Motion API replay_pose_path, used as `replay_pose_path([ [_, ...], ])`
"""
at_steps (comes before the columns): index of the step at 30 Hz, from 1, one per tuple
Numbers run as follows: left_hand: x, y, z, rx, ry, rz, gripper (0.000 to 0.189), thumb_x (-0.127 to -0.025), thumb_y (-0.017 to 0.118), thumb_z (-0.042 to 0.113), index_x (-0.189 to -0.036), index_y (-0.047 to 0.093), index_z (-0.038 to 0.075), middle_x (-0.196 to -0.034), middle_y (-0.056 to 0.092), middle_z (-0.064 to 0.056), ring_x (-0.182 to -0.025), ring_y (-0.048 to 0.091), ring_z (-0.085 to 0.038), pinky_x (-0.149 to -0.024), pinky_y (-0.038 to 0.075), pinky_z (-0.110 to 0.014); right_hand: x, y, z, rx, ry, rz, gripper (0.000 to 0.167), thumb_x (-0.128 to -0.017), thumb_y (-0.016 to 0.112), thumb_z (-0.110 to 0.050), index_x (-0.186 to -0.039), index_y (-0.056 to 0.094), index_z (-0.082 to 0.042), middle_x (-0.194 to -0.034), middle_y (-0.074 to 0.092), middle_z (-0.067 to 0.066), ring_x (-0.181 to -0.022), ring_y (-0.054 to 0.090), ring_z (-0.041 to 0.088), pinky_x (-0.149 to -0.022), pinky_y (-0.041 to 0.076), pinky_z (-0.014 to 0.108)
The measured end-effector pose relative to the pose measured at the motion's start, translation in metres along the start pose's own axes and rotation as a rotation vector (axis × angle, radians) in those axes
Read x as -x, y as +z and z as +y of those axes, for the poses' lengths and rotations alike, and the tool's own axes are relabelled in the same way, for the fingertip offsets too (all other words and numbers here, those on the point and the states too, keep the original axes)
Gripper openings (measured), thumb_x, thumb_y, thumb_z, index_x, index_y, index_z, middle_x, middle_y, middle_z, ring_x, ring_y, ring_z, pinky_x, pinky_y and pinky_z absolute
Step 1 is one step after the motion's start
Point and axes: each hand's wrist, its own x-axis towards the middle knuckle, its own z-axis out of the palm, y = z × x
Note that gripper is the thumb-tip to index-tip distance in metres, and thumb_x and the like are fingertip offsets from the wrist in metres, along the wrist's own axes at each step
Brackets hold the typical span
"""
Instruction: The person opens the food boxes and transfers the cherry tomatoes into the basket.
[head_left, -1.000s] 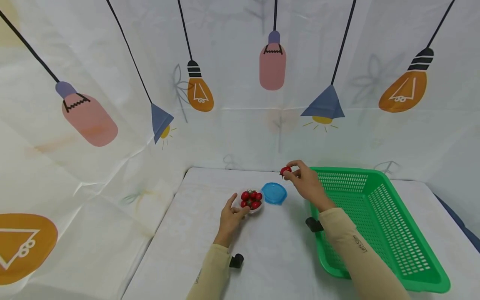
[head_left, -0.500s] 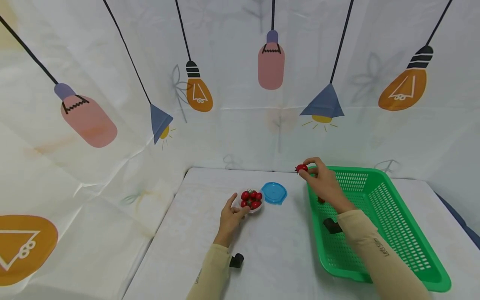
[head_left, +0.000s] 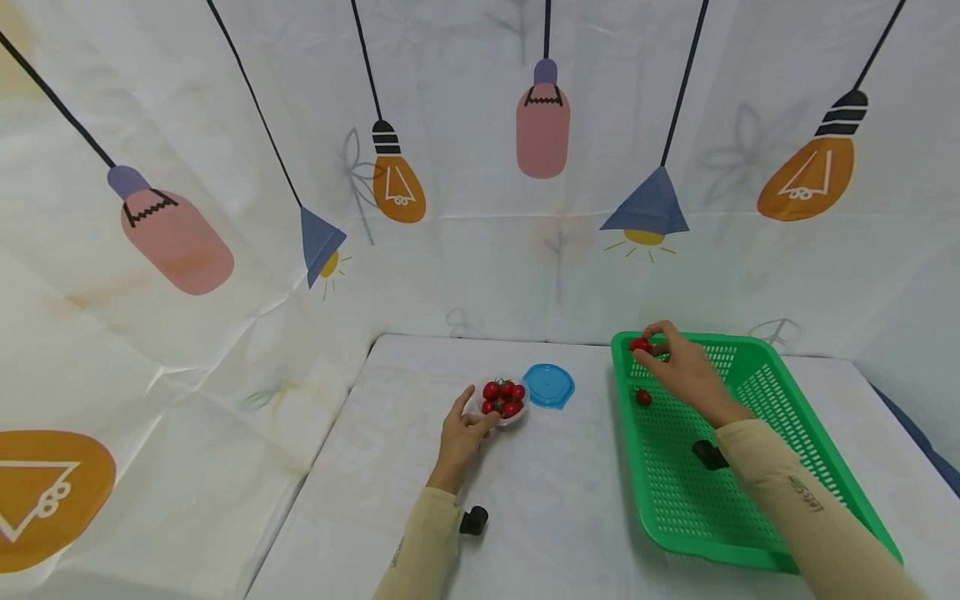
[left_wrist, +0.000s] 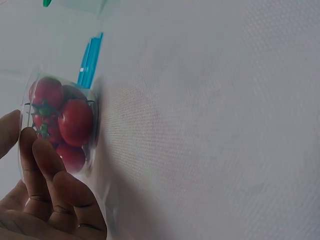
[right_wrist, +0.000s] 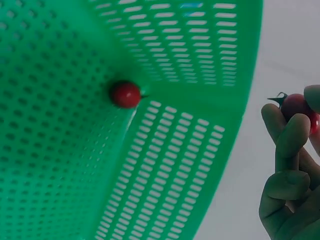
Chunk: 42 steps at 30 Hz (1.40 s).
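My left hand (head_left: 459, 433) holds a small clear plastic tub (head_left: 512, 422) at its side, thumb and fingers spread around the rim. Several red cherry tomatoes (left_wrist: 77, 122) with green stems fill the tub, which stands on the white table. My right hand (head_left: 686, 375) pinches a single cherry tomato (head_left: 640, 344) between thumb and fingertips, over the far left corner of a green plastic basket (head_left: 690, 492). Down inside that basket, near the corner, lies another cherry tomato (right_wrist: 126, 94).
A blue lid (head_left: 549, 386) lies flat on the white-covered table (head_left: 555, 483), just behind and right of the tub. The basket's slotted walls rise at the right side. Behind the table hangs a white cloth (head_left: 480, 275) printed with lamps.
My right hand has carried its tomato rightward from near the lid to the basket's far corner. The tomato inside the basket has come into view. The left hand and tub have stayed put.
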Motion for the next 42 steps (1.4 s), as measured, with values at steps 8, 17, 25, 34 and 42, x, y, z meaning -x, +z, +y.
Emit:
replay_pose_path([
  [8,-0.001,-0.002,-0.003,0.026,0.006,0.001,0.074,-0.091,0.078,0.022,-0.156,0.041,0.019,-0.079,0.064,-0.006,-0.076,0.064,-0.018,-0.072,0.047,-0.029,0.006,-0.002,0.018,0.099,-0.005,-0.009,0.037,-0.102,0.061,-0.035,-0.124,0.052,-0.007,-0.113,0.069,0.028,-0.094,0.067,0.039,-0.066,0.050,0.041],
  [17,0.000,-0.001,-0.003,0.019,-0.002,0.000,0.074,-0.092,0.077,0.024,-0.156,0.041,0.020,-0.081,0.065,-0.007,-0.078,0.063,-0.018,-0.073,0.047,-0.030,0.008,0.006,0.048,0.168,0.031,-0.090,0.032,-0.100,0.065,-0.026,-0.119,0.050,-0.006,-0.109,0.069,0.030,-0.083,0.069,0.035,-0.060,0.050,0.041],
  [25,0.001,-0.002,-0.002,0.006,0.013,-0.003,0.074,-0.092,0.077,0.024,-0.156,0.040,0.017,-0.083,0.065,-0.010,-0.079,0.063,-0.019,-0.073,0.046,-0.030,0.006,0.018,0.067,0.222,0.067,-0.139,0.029,-0.100,0.064,-0.025,-0.119,0.048,-0.010,-0.101,0.070,0.026,-0.063,0.060,0.023,-0.047,0.043,0.037],
  [34,0.001,-0.002,-0.002,0.030,0.002,-0.012,0.074,-0.091,0.078,0.023,-0.156,0.041,0.017,-0.079,0.064,-0.005,-0.077,0.062,-0.018,-0.073,0.047,-0.029,0.005,0.027,0.078,0.296,0.043,-0.133,0.031,-0.098,0.065,-0.021,-0.120,0.048,-0.008,-0.062,0.053,0.004,-0.052,0.047,0.019,-0.044,0.037,0.034],
  [42,-0.001,-0.002,-0.002,0.031,0.000,-0.016,0.075,-0.091,0.078,0.024,-0.156,0.041,0.019,-0.080,0.065,-0.005,-0.077,0.064,-0.018,-0.069,0.046,-0.029,0.006,0.035,0.079,0.380,0.006,-0.119,0.030,-0.096,0.070,-0.019,-0.117,0.051,-0.008,-0.064,0.055,0.003,-0.051,0.048,0.019,-0.042,0.038,0.036],
])
